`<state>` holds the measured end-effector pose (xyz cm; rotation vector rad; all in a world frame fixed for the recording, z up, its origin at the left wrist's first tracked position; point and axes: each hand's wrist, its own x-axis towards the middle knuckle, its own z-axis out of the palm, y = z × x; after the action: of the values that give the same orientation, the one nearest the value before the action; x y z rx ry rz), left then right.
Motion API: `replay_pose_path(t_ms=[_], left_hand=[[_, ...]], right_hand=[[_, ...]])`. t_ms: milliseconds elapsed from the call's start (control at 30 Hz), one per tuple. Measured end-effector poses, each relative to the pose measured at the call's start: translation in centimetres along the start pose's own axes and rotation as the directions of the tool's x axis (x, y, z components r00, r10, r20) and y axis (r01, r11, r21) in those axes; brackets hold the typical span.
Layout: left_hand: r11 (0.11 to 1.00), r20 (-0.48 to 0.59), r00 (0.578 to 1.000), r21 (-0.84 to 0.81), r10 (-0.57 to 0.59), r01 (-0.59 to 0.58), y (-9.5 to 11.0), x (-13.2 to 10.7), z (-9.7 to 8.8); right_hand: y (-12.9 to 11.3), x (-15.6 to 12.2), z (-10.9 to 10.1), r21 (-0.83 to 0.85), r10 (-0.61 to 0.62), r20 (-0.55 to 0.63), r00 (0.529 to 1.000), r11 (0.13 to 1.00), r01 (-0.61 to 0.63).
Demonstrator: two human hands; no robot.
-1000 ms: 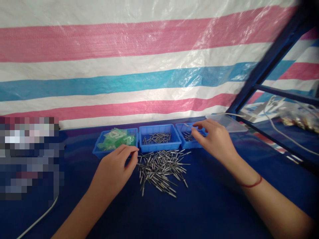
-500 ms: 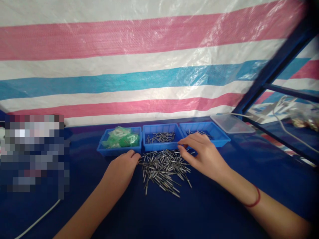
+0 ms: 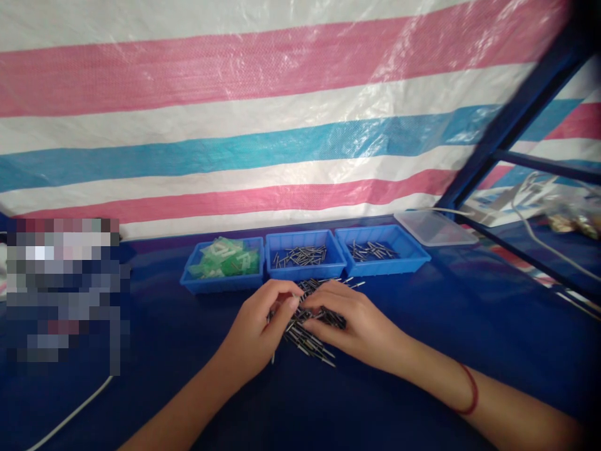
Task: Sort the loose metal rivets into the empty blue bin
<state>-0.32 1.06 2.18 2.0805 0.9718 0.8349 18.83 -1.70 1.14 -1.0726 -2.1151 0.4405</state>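
Observation:
A loose pile of blind rivets (image 3: 310, 346), silver with thin stems, lies on the blue table in front of the bins. Over its left side is my left hand (image 3: 263, 322), thumb and index fingertip pressed together; anything pinched there is too small to make out. My right hand (image 3: 354, 313) rests on the pile's right side, its thumb apart from the curved fingers and rivets showing in the gap. Both hands cover much of the pile. Behind them, more rivets lie in the middle blue bin (image 3: 305, 272) and the right blue bin (image 3: 392, 265).
The left blue bin (image 3: 225, 285) holds green-tinted plastic bags (image 3: 230, 257). A clear plastic lid (image 3: 434, 228) lies at the back right, beside a dark metal frame (image 3: 511, 119). A white cable (image 3: 70, 416) runs along the left. Striped sheeting (image 3: 263, 150) hangs behind.
My right hand has come down from the front of the right bin onto the pile. My left hand has moved right over the pile, its thumb and index finger now pinched.

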Motion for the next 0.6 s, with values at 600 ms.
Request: replay_pose_path(t_ms=[600], left_hand=[[0.997,-0.004,0.997,-0.006,-0.083,0.083,-0.94,-0.26,1.36]], right_hand=[[0.14,-0.05,0.35,0.321,0.268,-0.13,0.955,0.922,-0.216]])
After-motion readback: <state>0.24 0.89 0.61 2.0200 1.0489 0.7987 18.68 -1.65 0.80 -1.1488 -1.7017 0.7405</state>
